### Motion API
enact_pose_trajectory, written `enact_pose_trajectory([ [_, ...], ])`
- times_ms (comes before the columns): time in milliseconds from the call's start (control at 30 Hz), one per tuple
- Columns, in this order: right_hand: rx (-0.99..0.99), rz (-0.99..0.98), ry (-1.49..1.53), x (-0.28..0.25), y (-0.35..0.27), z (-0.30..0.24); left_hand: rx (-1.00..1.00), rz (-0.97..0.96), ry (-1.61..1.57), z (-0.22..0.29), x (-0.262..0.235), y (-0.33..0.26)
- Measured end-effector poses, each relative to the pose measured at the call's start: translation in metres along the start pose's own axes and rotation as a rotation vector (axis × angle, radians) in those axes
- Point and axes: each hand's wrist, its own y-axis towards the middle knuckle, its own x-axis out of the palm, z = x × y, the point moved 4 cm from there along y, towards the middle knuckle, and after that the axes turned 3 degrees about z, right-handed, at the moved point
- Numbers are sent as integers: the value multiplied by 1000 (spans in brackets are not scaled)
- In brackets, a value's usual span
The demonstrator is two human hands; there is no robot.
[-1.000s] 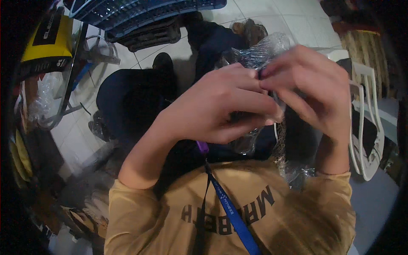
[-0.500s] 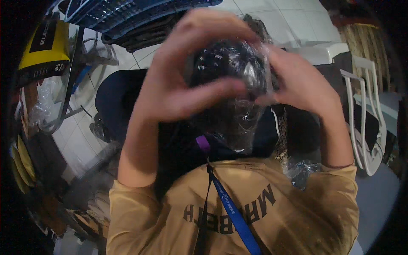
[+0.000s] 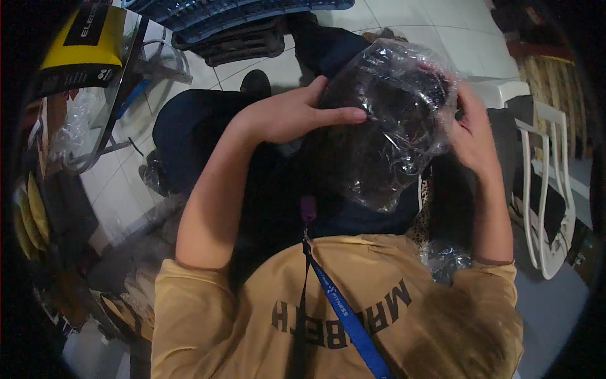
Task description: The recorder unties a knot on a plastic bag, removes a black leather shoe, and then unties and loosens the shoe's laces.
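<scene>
Our tan shirt [image 3: 208, 309] fills the lower view, with a white chair [image 3: 550, 265] to the right and a blue crate [image 3: 252, 15] at the top. The clear bag [image 3: 391, 136], dark inside, is above our lap, between our hands. Our left hand [image 3: 293, 115] grips its left side, thumb across the front, other fingers mostly hidden; our right hand [image 3: 466, 123] grips its right edge, fingers curled and blurred by film. Below hang a blue lanyard [image 3: 348, 322] and purple clip [image 3: 307, 208].

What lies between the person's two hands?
In the head view, crumpled clear plastic lies between the left hand and the right hand. Dark patches show through it; what they are, I cannot tell.
</scene>
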Motion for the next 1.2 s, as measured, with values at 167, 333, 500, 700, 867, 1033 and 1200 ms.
enact_pose_trajectory([
  [167,-399,131,-338,-16,-2,-36,-116,100,13,36,12,-6],
  [333,-330,199,-103,-25,-7,-34,-135,227,115,48,-4,-13],
  [500,106,-145,219,-9,-28,6,39,272,131,39,-2,-6],
  [700,267,-354,26,-1,-28,33,232,351,151,56,7,-18],
  [867,-33,35,163,-61,-16,21,157,303,239,68,-13,-20],
  [1033,20,94,121,-91,-18,24,267,339,228,59,-24,-24],
  [1200,200,395,275,-145,-29,54,426,113,392,64,-17,-29],
])
